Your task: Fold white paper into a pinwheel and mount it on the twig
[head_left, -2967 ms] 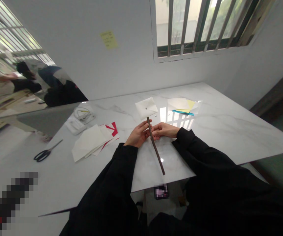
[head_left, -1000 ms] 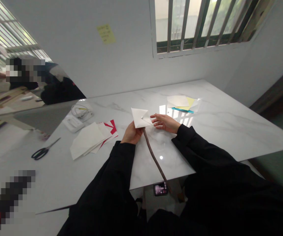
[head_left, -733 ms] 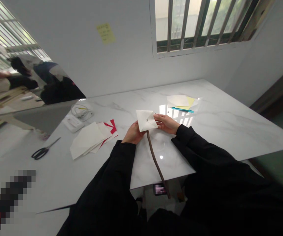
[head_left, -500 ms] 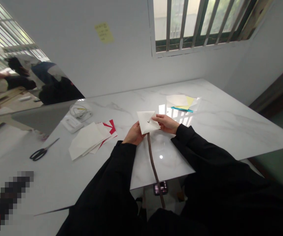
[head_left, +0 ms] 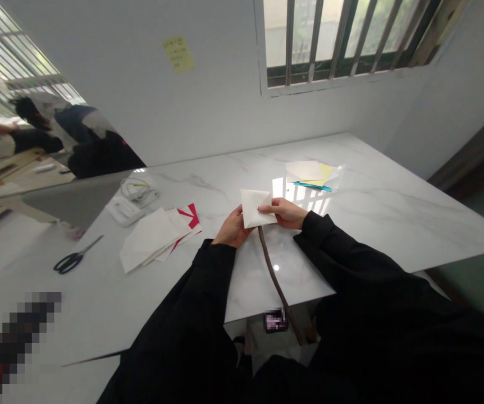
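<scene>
A folded white paper pinwheel (head_left: pixel 252 217) is held between my two hands above the table. A small metal pin (head_left: pixel 258 208) shows at its centre. From below the paper a thin brown stick (head_left: pixel 272 269) runs down past the table's front edge. My left hand (head_left: pixel 230 226) grips the pinwheel at its lower left, fingers partly hidden behind the paper. On the right side, my right hand (head_left: pixel 288 212) pinches the paper, with a finger or thumb lying over the front beside the pin.
White paper sheets (head_left: pixel 151 238) with red pieces lie to the left, near black-handled scissors (head_left: pixel 68 262) and a white cabled device (head_left: pixel 124 210). Coloured papers (head_left: pixel 309 171) lie at the back right. The marbled table (head_left: pixel 393 196) meets a wall with a barred window (head_left: pixel 343 45).
The pinwheel has turned slightly and shifted a little right, its stick's lower end swinging right. My right fingers have moved inward across the paper to the pin.
</scene>
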Demonstrator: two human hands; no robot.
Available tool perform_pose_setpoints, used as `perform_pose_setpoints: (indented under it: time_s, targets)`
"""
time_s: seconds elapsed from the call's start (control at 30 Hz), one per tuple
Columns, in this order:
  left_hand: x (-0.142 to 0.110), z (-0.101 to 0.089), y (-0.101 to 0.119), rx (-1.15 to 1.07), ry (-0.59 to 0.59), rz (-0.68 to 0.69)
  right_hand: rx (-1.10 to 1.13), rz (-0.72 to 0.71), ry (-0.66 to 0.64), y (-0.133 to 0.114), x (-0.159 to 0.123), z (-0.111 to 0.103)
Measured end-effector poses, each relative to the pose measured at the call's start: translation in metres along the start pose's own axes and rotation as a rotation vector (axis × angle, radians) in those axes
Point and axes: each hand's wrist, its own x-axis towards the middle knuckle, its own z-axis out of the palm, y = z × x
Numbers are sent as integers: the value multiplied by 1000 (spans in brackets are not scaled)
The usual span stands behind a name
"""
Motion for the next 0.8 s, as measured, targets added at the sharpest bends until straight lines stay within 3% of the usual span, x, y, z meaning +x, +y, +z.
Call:
perform_pose_setpoints:
  time_s: [0.27, 0.8]
  targets:
    - [5, -2, -6, -82, -25, 22, -6, -15, 37, 1, 0, -1]
    - [1, 1, -4, 15, 10, 17, -64, 25, 93, -4, -1, -3]
